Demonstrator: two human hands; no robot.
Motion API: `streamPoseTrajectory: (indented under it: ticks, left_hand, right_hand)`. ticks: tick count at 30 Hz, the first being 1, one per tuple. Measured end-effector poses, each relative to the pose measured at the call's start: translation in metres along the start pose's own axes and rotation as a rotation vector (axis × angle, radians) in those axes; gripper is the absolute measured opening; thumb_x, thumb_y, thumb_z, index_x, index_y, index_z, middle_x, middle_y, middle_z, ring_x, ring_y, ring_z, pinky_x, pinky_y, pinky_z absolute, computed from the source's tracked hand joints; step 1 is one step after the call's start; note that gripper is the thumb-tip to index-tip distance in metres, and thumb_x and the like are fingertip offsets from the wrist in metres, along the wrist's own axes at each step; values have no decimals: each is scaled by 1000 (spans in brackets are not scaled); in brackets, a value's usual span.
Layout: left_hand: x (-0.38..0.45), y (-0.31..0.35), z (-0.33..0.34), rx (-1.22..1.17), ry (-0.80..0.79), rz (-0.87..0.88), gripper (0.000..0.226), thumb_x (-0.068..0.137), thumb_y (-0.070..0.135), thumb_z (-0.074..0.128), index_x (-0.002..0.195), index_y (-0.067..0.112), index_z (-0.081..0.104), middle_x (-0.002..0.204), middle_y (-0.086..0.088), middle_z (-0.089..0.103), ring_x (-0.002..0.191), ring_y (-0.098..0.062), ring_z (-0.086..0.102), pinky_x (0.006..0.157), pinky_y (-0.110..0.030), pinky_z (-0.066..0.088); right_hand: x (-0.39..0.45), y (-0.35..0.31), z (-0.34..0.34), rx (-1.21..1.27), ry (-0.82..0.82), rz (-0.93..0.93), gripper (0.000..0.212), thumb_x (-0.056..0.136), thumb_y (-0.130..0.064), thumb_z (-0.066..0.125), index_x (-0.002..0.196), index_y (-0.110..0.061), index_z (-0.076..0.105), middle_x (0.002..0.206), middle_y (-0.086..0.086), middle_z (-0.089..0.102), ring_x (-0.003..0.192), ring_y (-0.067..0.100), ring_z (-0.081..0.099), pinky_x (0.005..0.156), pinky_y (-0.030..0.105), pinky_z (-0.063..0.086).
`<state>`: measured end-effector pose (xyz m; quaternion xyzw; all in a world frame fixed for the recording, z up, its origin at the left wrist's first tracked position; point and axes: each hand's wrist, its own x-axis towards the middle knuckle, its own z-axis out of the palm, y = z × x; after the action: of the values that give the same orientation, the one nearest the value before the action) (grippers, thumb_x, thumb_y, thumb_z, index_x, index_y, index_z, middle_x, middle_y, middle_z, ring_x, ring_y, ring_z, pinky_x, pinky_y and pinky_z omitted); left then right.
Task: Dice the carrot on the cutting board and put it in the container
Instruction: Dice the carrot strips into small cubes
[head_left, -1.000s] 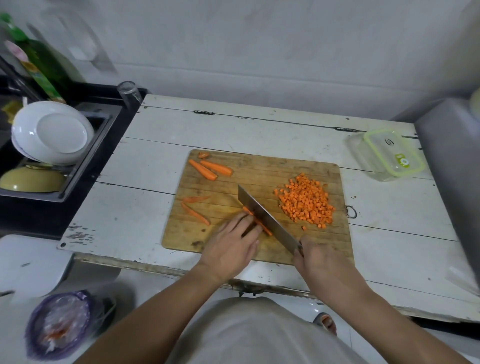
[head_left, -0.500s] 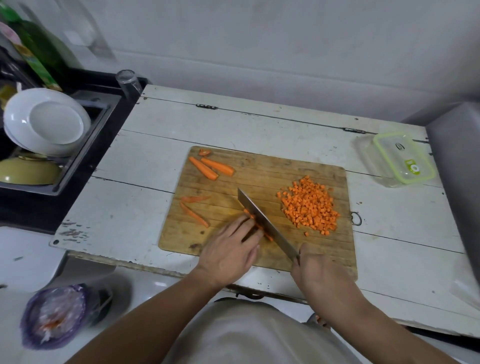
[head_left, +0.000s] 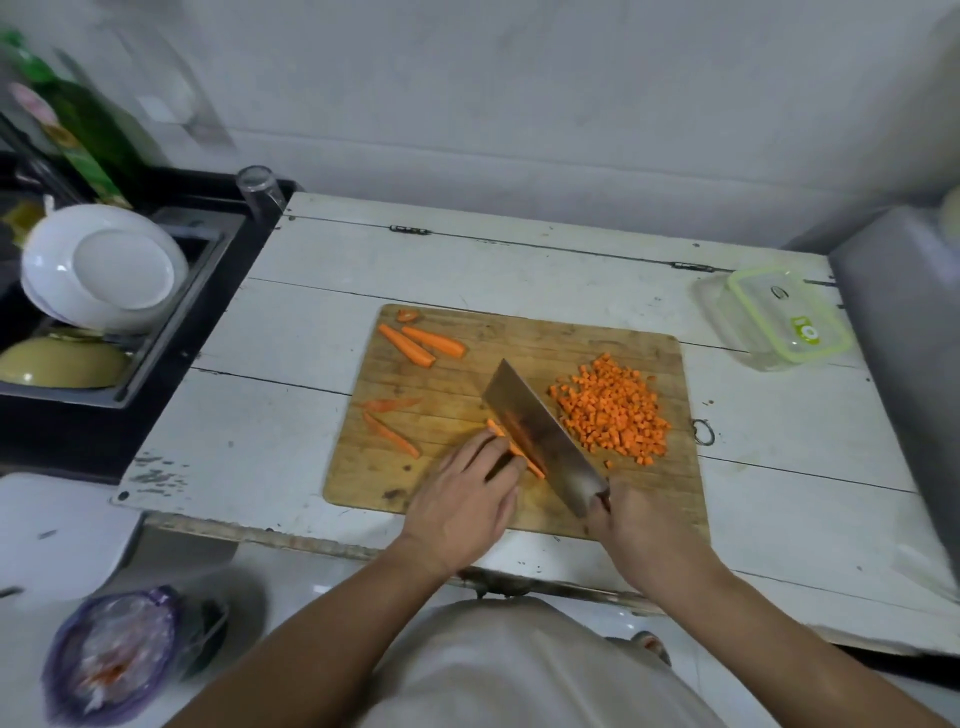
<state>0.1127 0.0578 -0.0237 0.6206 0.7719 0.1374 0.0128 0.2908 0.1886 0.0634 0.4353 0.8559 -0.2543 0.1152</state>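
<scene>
A wooden cutting board (head_left: 519, 353) lies on the white table. My left hand (head_left: 462, 499) presses several carrot strips (head_left: 511, 447) flat near the board's front. My right hand (head_left: 631, 525) grips the handle of a cleaver (head_left: 540, 436), whose blade lies tilted against the right side of those strips. A pile of diced carrot (head_left: 610, 410) sits on the board's right. Two carrot wedges (head_left: 421, 343) lie at the board's back left, thin slivers (head_left: 389, 431) further forward. A clear container with a green-rimmed lid (head_left: 779, 317) stands at the table's back right.
A sink with white plates (head_left: 104, 270) and a yellow bowl (head_left: 57, 364) is left of the table. A glass (head_left: 260, 189) stands by the table's back left corner. A purple bag of peelings (head_left: 114, 654) lies on the floor. A grey surface (head_left: 904, 338) rises at the right.
The cleaver's blade has tipped from edge-down to a slanted, flat-showing angle against the strips. The camera has shifted slightly; my left hand stays on the strips.
</scene>
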Motion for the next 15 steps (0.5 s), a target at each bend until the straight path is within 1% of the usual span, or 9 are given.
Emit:
streamPoseTrajectory:
  ticks: [3,5,6,8,10,11,13,15]
  left_hand:
    - [0,1,-2,-42,16,-2,37,103,36,45,134,24,60,140,-1,54,142,-22,38,113,-41,41]
    - [0,-1,-7,-88,34,9,37,103,34,46,134,23,63,138,1,54,138,-20,41,113,-38,41]
    - [0,-2,-11,-113,31,20,37,103,34,46,134,23,63,138,2,53,136,-19,41,113,-36,40]
    - [1,-6,-17,-166,17,33,38,102,33,47,135,24,62,139,5,51,136,-17,40,113,-33,39]
    - [3,-10,-23,-212,3,12,36,102,30,50,135,24,61,139,6,48,136,-16,39,112,-32,38]
    - [7,-12,-26,-242,20,-16,34,101,26,54,134,22,62,138,5,49,134,-15,40,112,-32,40]
    - [20,-17,-35,-298,71,-97,32,97,16,59,129,17,62,132,5,51,127,-13,43,108,-33,42]
    - [37,-22,-44,-317,41,-100,36,93,9,60,129,16,61,129,4,52,123,-13,44,105,-30,41]
  right_hand:
    - [5,-2,-4,48,-16,-51,19,101,-34,48,90,-21,54,73,-1,60,66,20,60,59,40,47]
    - [5,0,-8,140,-9,-54,19,98,-35,48,85,-23,54,71,-2,60,66,20,60,58,40,48]
    - [4,2,-11,202,0,-47,18,98,-32,49,86,-21,56,69,-2,59,63,19,59,55,37,47]
    - [1,6,-21,369,-10,-22,16,99,-25,50,89,-17,60,62,1,56,49,17,54,46,30,40]
    - [2,12,-30,531,-30,22,18,98,-20,50,85,-13,59,55,6,51,37,22,47,41,29,36]
    - [4,15,-34,608,-41,57,20,98,-19,50,81,-12,55,55,9,48,36,25,44,41,29,34]
    - [6,21,-42,741,-77,129,20,95,-19,51,78,-10,51,57,11,44,37,23,38,45,31,32]
    - [6,26,-48,850,-129,178,18,93,-21,51,79,-10,51,60,11,42,39,22,34,47,30,31]
